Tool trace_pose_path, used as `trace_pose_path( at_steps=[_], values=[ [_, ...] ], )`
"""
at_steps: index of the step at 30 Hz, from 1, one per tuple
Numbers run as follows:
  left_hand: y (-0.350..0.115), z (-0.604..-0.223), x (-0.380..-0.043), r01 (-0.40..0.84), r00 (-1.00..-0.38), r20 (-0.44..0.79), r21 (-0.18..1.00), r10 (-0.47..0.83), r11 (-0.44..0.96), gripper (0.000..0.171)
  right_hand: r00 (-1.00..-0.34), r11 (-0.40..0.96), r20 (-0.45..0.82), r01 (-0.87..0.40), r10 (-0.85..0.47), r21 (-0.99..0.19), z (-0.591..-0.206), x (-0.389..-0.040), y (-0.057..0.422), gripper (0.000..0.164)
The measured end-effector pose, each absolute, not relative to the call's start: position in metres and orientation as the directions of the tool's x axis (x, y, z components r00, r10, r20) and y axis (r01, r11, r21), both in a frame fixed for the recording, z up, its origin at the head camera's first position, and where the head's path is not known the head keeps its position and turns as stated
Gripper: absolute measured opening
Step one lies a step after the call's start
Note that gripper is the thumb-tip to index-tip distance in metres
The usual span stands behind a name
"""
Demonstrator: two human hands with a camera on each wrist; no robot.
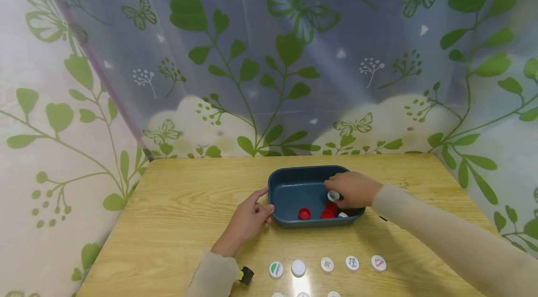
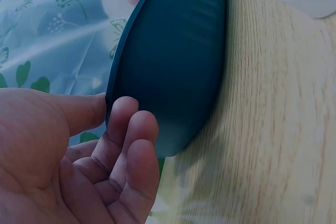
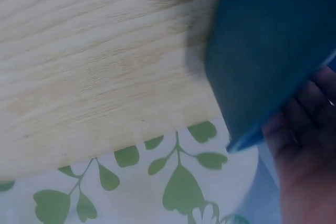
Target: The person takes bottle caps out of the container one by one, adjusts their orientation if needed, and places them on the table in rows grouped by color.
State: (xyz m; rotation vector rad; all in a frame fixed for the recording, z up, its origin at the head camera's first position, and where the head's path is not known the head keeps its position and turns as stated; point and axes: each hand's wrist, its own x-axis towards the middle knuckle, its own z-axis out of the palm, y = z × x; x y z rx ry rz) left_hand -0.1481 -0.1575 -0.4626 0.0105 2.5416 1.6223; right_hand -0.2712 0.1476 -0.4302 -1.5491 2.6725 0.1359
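A dark blue rectangular tub (image 1: 294, 224) stands on the table. My left hand (image 1: 248, 220) holds its left end, the thumb at the rim. In the left wrist view the fingers of the left hand (image 2: 126, 156) curl beside the tub's outer wall (image 2: 173, 45). My right hand (image 1: 353, 189) reaches over the right end into the tub and pinches a white bottle cap (image 1: 333, 195), its hollow side showing. Below it lie red bottle caps (image 1: 304, 214) and a white one (image 1: 343, 215). In the right wrist view the right hand (image 3: 310, 124) overlaps the tub's rim; its fingertips are hidden.
On the wooden table (image 1: 189, 203), in front of the tub, white bottle caps lie in a row, among them a green-marked cap (image 1: 276, 270) and a plain cap (image 1: 298, 268). More caps show at the bottom edge. A leaf-patterned curtain (image 1: 252, 77) hangs behind the table.
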Motion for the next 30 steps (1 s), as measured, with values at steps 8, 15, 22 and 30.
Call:
trace_pose_path(
  at_steps=[8, 15, 22, 30],
  values=[
    [-0.159, -0.464, -0.152, -0.068, -0.989, -0.117, 0.904, 0.092, 0.422, 0.056, -0.525, 0.522, 0.165, -0.850, -0.835, -0.063, -0.408, -0.240, 0.164, 0.018],
    [-0.157, -0.464, -0.157, -0.058, -0.985, -0.121, 0.903, 0.122, 0.425, 0.057, -0.563, 0.515, 0.161, -0.817, -0.811, -0.259, -0.397, -0.203, 0.187, 0.010],
    [-0.158, -0.458, -0.160, -0.024, -0.985, -0.091, 0.910, 0.143, 0.415, 0.058, -0.683, 0.668, 0.249, -0.728, -0.686, -0.156, -0.387, -0.197, 0.226, 0.009],
    [-0.179, -0.447, -0.151, -0.047, -0.992, -0.091, 0.902, 0.083, 0.430, 0.057, -0.906, 0.918, -0.199, -0.329, -0.373, -0.222, -0.392, -0.182, 0.334, 0.054]
  ],
)
